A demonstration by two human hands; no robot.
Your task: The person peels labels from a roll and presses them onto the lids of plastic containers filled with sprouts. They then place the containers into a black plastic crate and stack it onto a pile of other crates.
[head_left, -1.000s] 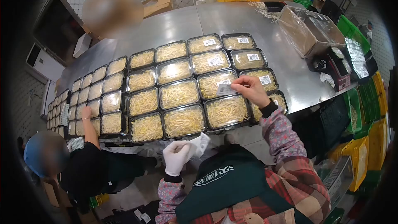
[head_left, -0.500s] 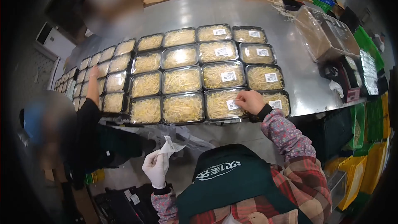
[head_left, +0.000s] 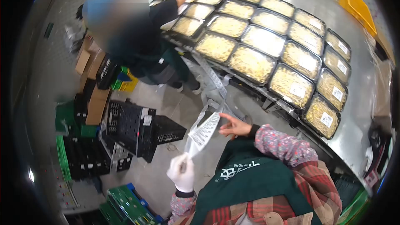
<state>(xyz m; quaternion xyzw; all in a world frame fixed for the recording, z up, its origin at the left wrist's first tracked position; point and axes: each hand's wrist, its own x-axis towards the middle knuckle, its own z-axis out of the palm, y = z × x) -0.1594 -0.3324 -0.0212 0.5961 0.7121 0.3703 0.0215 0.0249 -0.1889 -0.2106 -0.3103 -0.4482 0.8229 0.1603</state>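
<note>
My left hand [head_left: 182,174], in a white glove, is closed on the end of a strip of printed labels [head_left: 205,131]. The strip stretches up and to the right from it. My right hand [head_left: 236,126] is bare, with its forefinger stretched out at the strip's upper edge; whether it touches cannot be told. Its fingers are apart. Rows of black trays of bean sprouts under clear film cover the metal table [head_left: 354,112]. White labels sit on the trays of the two right-hand columns, such as the nearest tray [head_left: 323,116] and its left neighbour [head_left: 291,85].
A co-worker [head_left: 141,37] in a blue cap stands at the left, one arm over the far trays. Black crates [head_left: 129,127] and green crates [head_left: 127,206] are on the floor at left. A yellow bin [head_left: 357,10] is at upper right. Clear plastic hangs below the table edge.
My right hand has left the labelled tray and come down to the label strip. The strip is now stretched out from my left hand. The view has turned left.
</note>
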